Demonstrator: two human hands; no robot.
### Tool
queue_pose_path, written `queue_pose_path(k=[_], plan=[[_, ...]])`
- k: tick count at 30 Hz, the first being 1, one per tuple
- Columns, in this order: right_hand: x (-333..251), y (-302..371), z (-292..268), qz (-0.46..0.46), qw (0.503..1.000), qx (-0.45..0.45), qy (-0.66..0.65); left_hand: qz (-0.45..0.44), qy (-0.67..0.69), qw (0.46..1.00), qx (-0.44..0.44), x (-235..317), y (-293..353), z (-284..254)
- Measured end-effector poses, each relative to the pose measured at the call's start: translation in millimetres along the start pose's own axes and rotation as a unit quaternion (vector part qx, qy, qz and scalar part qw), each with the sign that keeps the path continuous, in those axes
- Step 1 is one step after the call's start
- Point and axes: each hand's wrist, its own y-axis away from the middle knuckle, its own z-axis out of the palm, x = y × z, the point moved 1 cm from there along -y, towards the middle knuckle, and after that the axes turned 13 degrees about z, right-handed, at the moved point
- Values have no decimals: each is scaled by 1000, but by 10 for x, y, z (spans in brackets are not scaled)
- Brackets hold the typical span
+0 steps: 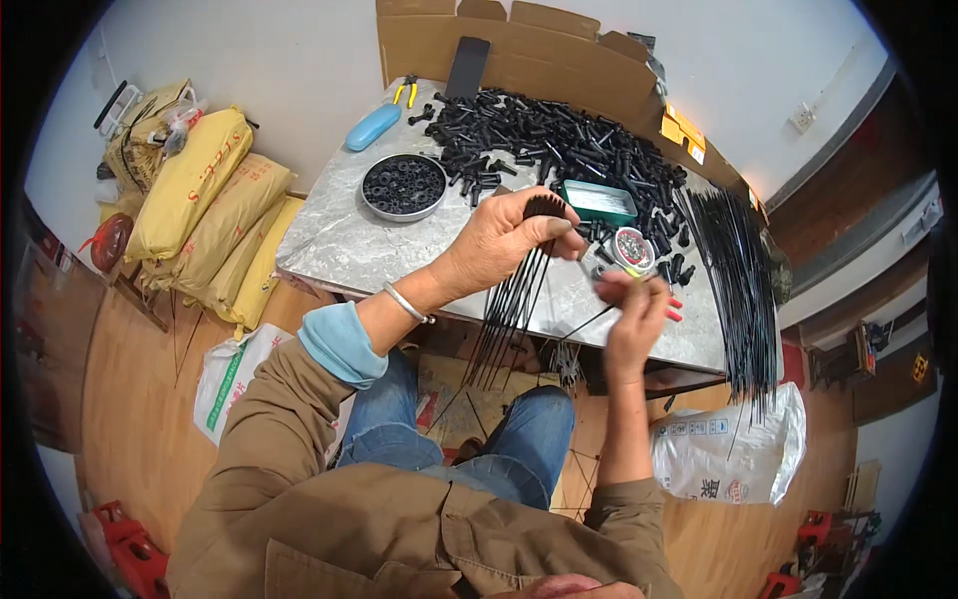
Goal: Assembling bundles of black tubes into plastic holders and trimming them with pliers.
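Note:
My left hand [519, 230] is closed round a fanned bundle of long thin black rods [515, 309]. Their upper ends stand in a row above the thumb, and their lower lengths hang past the table edge. Close beside it, my right hand [639, 314] is curled and partly smeared by motion. Two red prongs, like tool handles [675, 309], stick out from its far side; the rest of that tool is unclear. One dark rod [587, 322] slants down from near the right palm. Just beyond the hands stand a small round tub of metal bits [632, 248] and a green tray [599, 203].
A heap of black tubular parts [559, 140] covers the table's back, before a cardboard screen [539, 60]. A bowl of black rings [402, 188], a blue case [373, 128] and yellow-handled pliers [406, 91] lie left. More black rods [738, 280] overhang the right edge. Yellow sacks [200, 180] are stacked left.

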Motion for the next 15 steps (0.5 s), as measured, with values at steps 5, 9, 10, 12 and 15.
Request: queue_pose_path(k=[5, 9, 10, 12, 15], plan=[[-703, -710, -418, -75, 988, 135, 0, 14, -30, 998, -45, 57, 53, 118], [-1217, -1451, -967, -118, 969, 216, 17, 18, -2, 999, -43, 22, 61, 47], [-1389, -1584, -1110, -152, 955, 243, 78, 18, 1, 999, -46, 15, 48, 52], [-1503, -1864, -1397, -187, 932, 264, 162, -10, 33, 999, -12, 26, 29, 61], [-1190, -2267, -1459, -359, 718, 274, 529, -8, 27, 1000, -7, 35, 42, 14]])
